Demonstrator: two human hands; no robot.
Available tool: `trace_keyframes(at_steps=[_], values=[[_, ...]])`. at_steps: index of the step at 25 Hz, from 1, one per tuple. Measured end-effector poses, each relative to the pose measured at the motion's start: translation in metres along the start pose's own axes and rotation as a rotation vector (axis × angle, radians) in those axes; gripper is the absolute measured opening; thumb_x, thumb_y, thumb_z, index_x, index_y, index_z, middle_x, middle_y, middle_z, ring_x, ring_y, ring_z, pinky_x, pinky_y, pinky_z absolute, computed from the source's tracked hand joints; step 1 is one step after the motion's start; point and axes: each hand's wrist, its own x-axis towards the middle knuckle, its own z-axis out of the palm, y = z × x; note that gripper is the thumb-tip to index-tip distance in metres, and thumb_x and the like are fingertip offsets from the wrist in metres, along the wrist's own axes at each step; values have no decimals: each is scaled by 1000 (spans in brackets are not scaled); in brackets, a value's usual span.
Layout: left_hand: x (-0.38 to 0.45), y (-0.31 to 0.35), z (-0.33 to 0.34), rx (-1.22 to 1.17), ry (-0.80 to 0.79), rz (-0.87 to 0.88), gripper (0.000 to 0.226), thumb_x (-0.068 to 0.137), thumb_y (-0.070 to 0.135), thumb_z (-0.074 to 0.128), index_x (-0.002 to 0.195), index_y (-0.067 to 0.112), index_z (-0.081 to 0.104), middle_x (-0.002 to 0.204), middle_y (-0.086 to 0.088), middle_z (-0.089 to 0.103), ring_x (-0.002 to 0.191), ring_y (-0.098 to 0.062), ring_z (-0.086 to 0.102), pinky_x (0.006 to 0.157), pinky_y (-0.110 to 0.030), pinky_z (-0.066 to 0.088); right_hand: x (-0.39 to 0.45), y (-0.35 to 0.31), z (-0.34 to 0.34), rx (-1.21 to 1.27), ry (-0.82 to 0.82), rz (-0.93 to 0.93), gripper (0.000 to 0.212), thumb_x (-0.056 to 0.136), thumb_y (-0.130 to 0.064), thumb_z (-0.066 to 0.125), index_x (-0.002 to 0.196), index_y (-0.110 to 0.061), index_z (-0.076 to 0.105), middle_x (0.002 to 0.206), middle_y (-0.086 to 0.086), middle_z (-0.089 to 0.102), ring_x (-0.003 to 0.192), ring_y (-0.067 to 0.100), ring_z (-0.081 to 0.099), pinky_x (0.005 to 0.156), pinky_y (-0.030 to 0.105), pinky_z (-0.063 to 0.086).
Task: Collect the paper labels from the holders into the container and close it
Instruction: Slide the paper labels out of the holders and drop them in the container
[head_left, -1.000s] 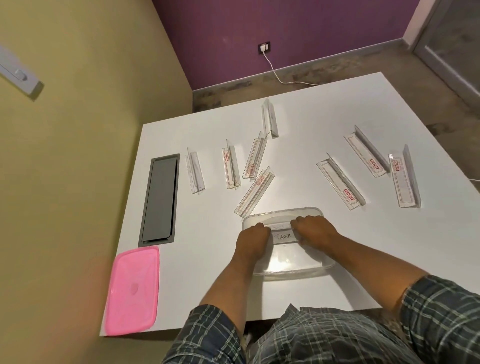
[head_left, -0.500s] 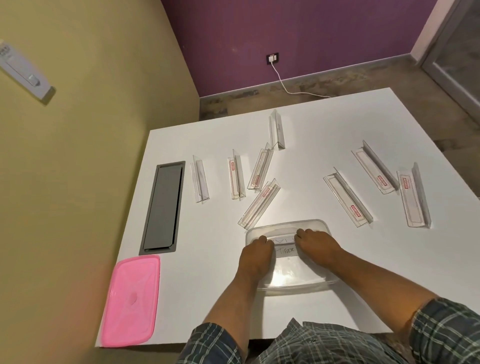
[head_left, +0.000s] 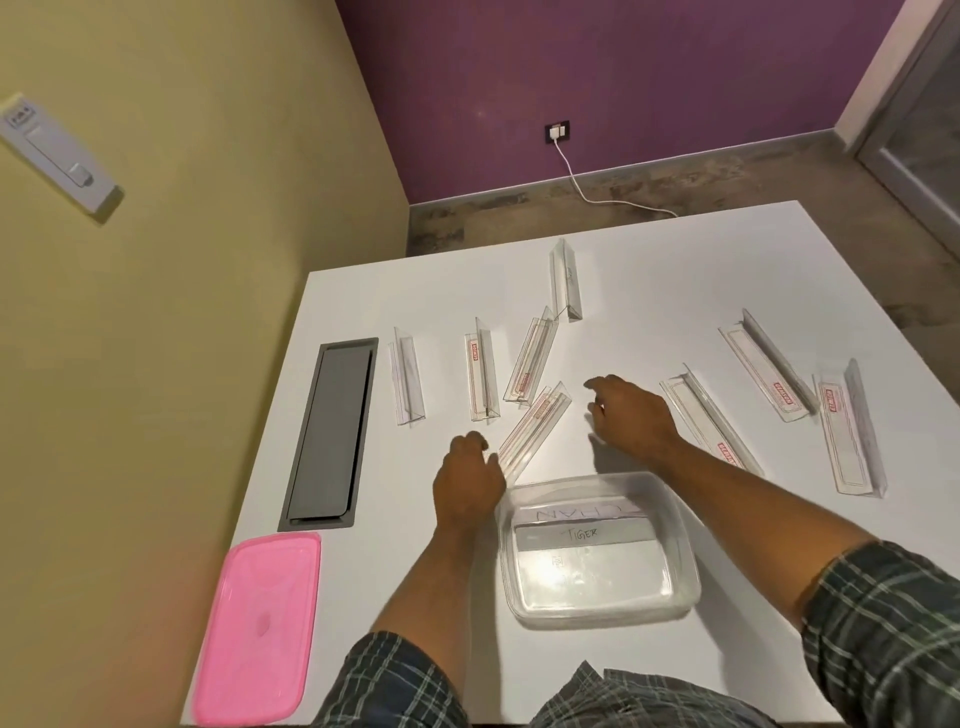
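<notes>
On the white table (head_left: 675, 270) the clear container (head_left: 597, 561) sits near the front edge holding two paper labels (head_left: 582, 525), its pink lid (head_left: 257, 629) well apart at the front left corner. Both hands are out past it toward the nearest acrylic holder (head_left: 535, 431): the left hand (head_left: 467, 478) is loosely curled at its near end, the right hand (head_left: 631, 415) spread and empty beside it. The light holder could skid into its close neighbours; there is more free room on the right.

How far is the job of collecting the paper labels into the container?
Done: two labels, one reading TIGER, lie in the clear container. In hand: the left hand touches the near end of the nearest holder, and the right hand reaches toward it, open. Left: the other holders on the table, then closing with the pink lid, which lies aside.
</notes>
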Motion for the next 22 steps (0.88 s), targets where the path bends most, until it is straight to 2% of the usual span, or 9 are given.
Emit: trace_keyframes(at_steps=[2, 5, 7, 9, 12, 15, 17, 19, 22], values=[[11, -14, 0, -40, -111, -94, 38, 97, 29, 54, 132, 14, 56, 124, -7, 60, 116, -28, 60, 96, -41, 50, 22, 4, 2, 19, -197, 94, 49, 97, -28, 51, 144, -21, 45, 142, 2, 54, 128, 27, 53, 101, 43, 47], [22, -25, 6, -125, -198, -149, 42, 98, 28, 56, 137, 13, 57, 128, -9, 65, 123, -28, 58, 102, -37, 47, 44, 2, 14, 100, -358, 143, 62, 96, -26, 53, 153, -16, 31, 154, 9, 42, 138, 30, 42, 110, 43, 39], [26, -26, 11, -127, -249, -139, 37, 97, 28, 57, 130, 13, 64, 125, -8, 68, 120, -27, 61, 99, -35, 49, 53, -2, 21, 147, -416, 138, 70, 95, -20, 53, 157, -15, 21, 156, 11, 38, 139, 30, 41, 111, 40, 37], [28, -24, 17, -123, -297, -107, 25, 95, 25, 58, 111, 13, 72, 112, -8, 73, 108, -27, 66, 92, -33, 53, 58, -7, 28, 209, -456, 123, 74, 95, -14, 53, 158, -15, 14, 157, 12, 37, 139, 29, 41, 112, 37, 35], [33, -22, 26, -122, -341, -68, 18, 91, 21, 58, 83, 9, 69, 86, -8, 72, 84, -25, 65, 74, -31, 52, 64, -14, 41, 231, -487, 105, 72, 99, -11, 48, 158, -11, 7, 164, 11, 19, 149, 23, 26, 120, 29, 20], [34, -19, 31, -137, -329, -75, 20, 91, 20, 59, 80, 5, 66, 83, -12, 70, 73, -24, 58, 64, -28, 43, 67, -18, 48, 237, -485, 88, 69, 101, -11, 44, 158, -10, 5, 166, 9, 10, 152, 20, 17, 118, 23, 13], [35, -16, 33, -174, -305, -88, 20, 91, 16, 57, 80, 2, 66, 84, -13, 72, 75, -26, 62, 66, -29, 48, 64, -16, 48, 279, -446, 110, 76, 96, -7, 50, 159, -14, 8, 165, 8, 17, 150, 22, 23, 116, 24, 20], [37, -10, 30, -276, -278, -126, 18, 89, 10, 53, 76, 3, 64, 85, -14, 73, 82, -33, 69, 73, -38, 57, 60, -12, 45, 317, -412, 113, 80, 93, -4, 52, 159, -18, 10, 164, 7, 22, 148, 24, 29, 116, 27, 24], [41, -3, 16, -411, -229, -155, 20, 86, 4, 48, 74, 9, 63, 85, -15, 74, 82, -33, 71, 77, -44, 60, 52, -5, 36, 373, -370, 79, 83, 90, 1, 55, 159, -21, 13, 164, 6, 21, 148, 23, 29, 120, 36, 27]])
